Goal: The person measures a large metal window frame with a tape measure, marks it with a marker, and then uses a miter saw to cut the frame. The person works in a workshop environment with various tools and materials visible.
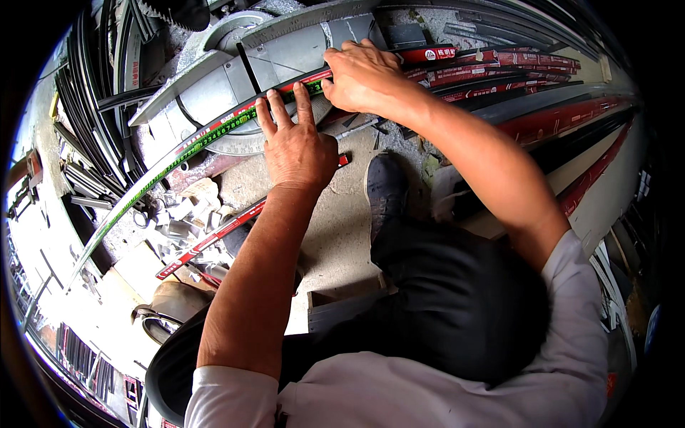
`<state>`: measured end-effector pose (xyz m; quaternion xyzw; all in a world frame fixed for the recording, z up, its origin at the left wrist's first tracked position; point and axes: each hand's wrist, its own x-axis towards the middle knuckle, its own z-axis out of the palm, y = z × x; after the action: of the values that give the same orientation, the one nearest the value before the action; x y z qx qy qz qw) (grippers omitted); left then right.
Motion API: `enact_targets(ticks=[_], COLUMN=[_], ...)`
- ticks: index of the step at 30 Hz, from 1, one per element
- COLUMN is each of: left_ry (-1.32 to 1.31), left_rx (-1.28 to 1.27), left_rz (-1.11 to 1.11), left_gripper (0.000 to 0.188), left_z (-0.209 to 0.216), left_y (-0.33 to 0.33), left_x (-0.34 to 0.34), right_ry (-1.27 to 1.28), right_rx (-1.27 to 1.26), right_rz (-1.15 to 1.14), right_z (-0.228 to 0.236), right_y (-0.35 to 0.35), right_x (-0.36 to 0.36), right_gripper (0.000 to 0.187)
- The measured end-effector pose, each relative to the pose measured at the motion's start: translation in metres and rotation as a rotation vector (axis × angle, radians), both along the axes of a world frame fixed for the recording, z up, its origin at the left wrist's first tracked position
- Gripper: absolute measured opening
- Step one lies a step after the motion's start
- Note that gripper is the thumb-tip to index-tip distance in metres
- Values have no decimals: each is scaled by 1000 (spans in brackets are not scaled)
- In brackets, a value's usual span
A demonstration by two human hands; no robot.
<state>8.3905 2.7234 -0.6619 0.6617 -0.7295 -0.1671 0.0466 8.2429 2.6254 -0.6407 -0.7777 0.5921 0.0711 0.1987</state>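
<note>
A long, thin bar with red printed film (235,112) lies across the metal saw table (289,60). A green tape measure (207,137) runs along its near edge, and its free length bows away to the lower left. My left hand (296,146) rests on the tape and bar with its fingers stretched and spread; the thumb is hidden. To the right of it, my right hand (364,77) curls over the bar, its thumb on the near side close to the tape. What lies under its palm is hidden.
A toothed saw blade (175,11) shows at the top. Black strips (89,107) are piled at left, red-filmed bars (499,71) at right. Below the table are another red-filmed bar (214,242), metal offcuts (182,227), a round metal container (171,303) and my dark shoe (387,187).
</note>
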Motion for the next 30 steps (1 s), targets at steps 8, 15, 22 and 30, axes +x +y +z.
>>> enact_targets(ticks=[8,15,22,30], left_ry=[-3,-24,-14,41], left_rx=[41,31,17,66], left_rz=[18,15,-9,9], left_gripper=[88,85,76,71], left_z=[6,8,18,38], left_y=[0,-4,-7,-14], left_x=[0,10,16,33], right_ry=[45,39,17,-173], right_rx=[106,125,123,52], right_rz=[19,18,0,21], right_z=[8,8,7,5], right_y=[-7,-9,-8,4], right_x=[6,6,4,-6], right_gripper=[49,48,49,47])
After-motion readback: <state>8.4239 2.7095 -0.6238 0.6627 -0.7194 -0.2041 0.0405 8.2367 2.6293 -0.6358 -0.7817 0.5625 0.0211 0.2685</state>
